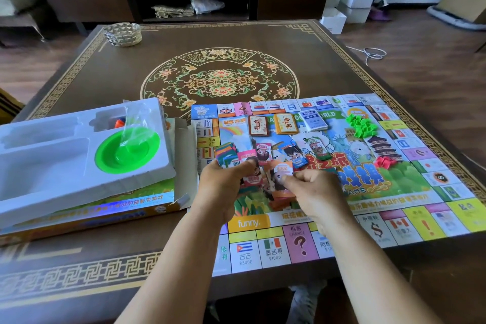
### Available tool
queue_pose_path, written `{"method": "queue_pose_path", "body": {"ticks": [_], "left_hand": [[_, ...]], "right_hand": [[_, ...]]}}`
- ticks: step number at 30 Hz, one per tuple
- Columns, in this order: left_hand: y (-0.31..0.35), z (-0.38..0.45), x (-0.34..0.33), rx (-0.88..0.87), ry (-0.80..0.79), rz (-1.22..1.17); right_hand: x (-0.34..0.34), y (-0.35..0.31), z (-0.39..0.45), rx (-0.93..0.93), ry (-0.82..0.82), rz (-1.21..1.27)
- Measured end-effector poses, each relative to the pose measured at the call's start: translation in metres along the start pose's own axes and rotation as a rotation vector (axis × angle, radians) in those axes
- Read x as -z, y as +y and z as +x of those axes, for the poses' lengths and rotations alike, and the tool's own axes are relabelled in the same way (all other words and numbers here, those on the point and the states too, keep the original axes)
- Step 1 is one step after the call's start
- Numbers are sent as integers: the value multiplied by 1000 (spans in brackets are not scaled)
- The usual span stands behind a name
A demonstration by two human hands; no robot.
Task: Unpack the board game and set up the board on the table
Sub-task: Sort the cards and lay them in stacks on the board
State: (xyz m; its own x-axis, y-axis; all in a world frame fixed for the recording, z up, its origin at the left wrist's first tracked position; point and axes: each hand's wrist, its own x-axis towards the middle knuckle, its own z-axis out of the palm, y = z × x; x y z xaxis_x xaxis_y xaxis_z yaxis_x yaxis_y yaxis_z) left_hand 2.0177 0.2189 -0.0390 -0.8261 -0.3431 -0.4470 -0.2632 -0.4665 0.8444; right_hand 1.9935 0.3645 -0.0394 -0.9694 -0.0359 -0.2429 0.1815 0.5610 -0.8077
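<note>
The paper game board lies unfolded on the right half of the table. My left hand grips a fanned stack of play money above the board's left side. My right hand pinches an orange note from the same bundle. More notes lie spread on the board ahead of my hands. Two card decks and a blue-white deck sit near the board's far edge. Green houses and red pieces are piled at the right.
The white plastic insert tray with a green bowl rests on the game box at the left. A glass ashtray stands at the table's far left corner. A dark TV cabinet lies beyond the table.
</note>
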Motion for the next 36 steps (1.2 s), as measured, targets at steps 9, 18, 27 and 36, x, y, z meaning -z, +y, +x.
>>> {"method": "queue_pose_path", "body": {"ticks": [9, 18, 27, 36], "left_hand": [[-1, 2, 2, 7, -1, 14], [-2, 0, 0, 35, -32, 18], [-5, -5, -9, 30, -134, 71], [-3, -8, -9, -9, -146, 68]], "right_hand": [[-9, 0, 0, 57, 19, -283], [-1, -8, 0, -94, -49, 381], [-5, -5, -1, -5, -79, 303], [-2, -6, 0, -77, -120, 442]]}}
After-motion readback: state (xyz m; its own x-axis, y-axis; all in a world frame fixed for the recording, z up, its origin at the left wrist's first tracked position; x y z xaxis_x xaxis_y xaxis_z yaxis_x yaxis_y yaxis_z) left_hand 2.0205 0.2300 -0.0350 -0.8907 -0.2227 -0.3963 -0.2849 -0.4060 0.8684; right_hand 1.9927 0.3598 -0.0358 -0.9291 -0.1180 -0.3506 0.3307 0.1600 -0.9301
